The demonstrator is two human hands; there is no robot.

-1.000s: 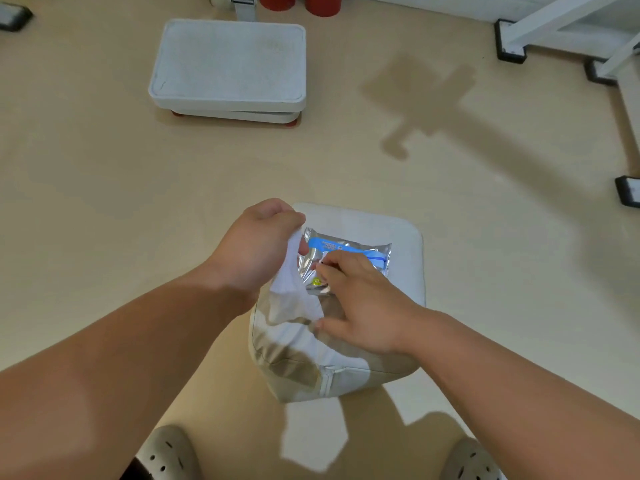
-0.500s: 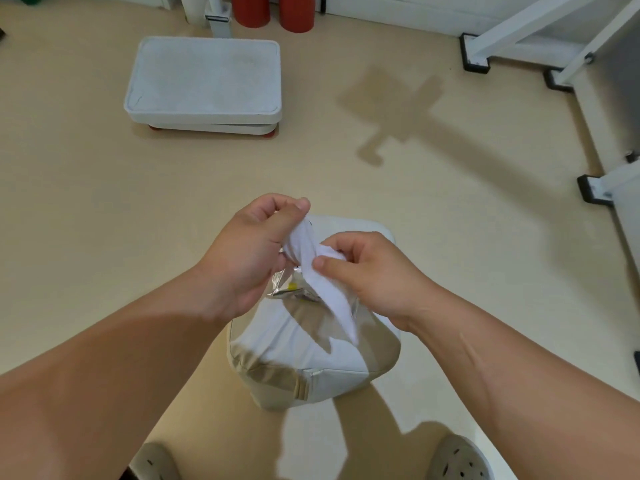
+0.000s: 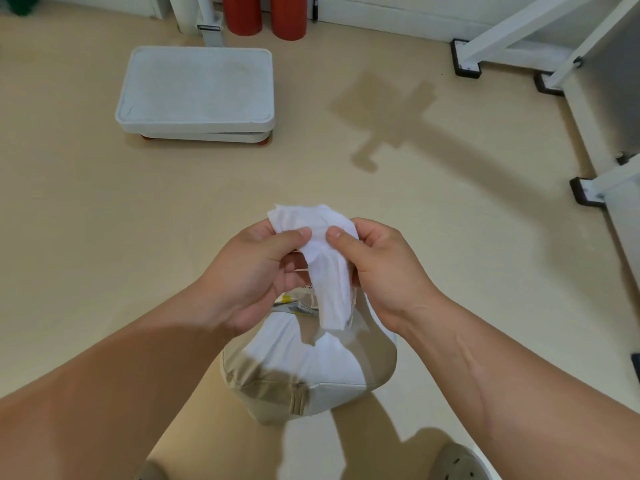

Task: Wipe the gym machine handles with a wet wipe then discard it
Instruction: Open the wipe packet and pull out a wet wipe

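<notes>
A white wet wipe (image 3: 323, 261) hangs between both hands, its top bunched above the thumbs and its tail drooping down. My left hand (image 3: 256, 275) pinches its left side and my right hand (image 3: 377, 268) pinches its right side. Just below the hands, the silver wipe packet (image 3: 298, 303) lies on a white padded stool (image 3: 311, 372), mostly hidden behind the wipe and my hands. No machine handle shows in this view.
A white step platform (image 3: 197, 91) sits on the beige floor at the far left. Two red cylinders (image 3: 263, 15) stand by the back wall. White machine frame legs with black feet (image 3: 467, 67) run along the right side. My shoes show at the bottom edge.
The wipe came out of the packet and was lifted above the stool. Both hands rose and now hold it between them. The view tilted up a little.
</notes>
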